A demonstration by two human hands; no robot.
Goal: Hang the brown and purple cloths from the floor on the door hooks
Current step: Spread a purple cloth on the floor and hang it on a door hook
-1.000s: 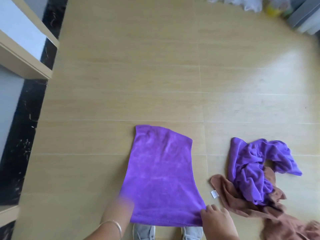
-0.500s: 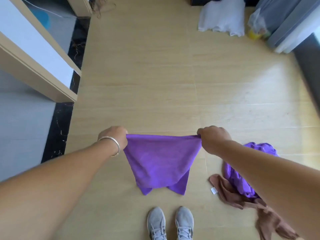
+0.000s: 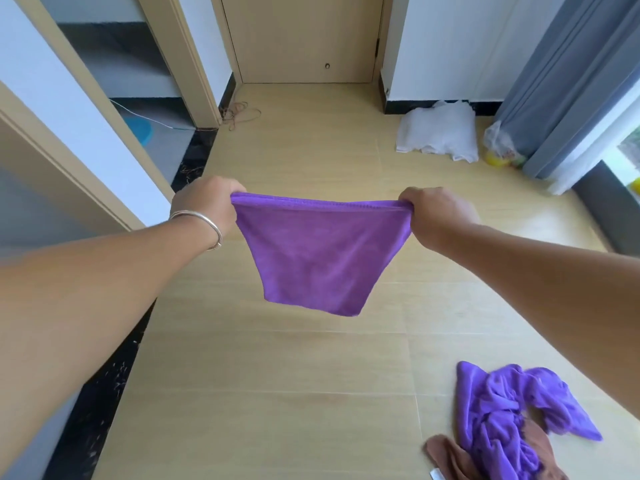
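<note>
Above the floor, purple cloth (image 3: 317, 258) hangs between left hand's (image 3: 204, 209) and right hand's (image 3: 434, 216) closed grips.

Both bare forearms reach forward from the lower corners of the frame toward its middle, held out at about the same height. The left hand (image 3: 204, 206), left of centre, has its fingers curled over one top corner of a folded purple microfibre cloth (image 3: 318, 254), with a thin silver metal bangle (image 3: 207, 225) on its wrist. The right hand (image 3: 434, 214), right of centre, grips the opposite top corner, knuckles up.
</note>
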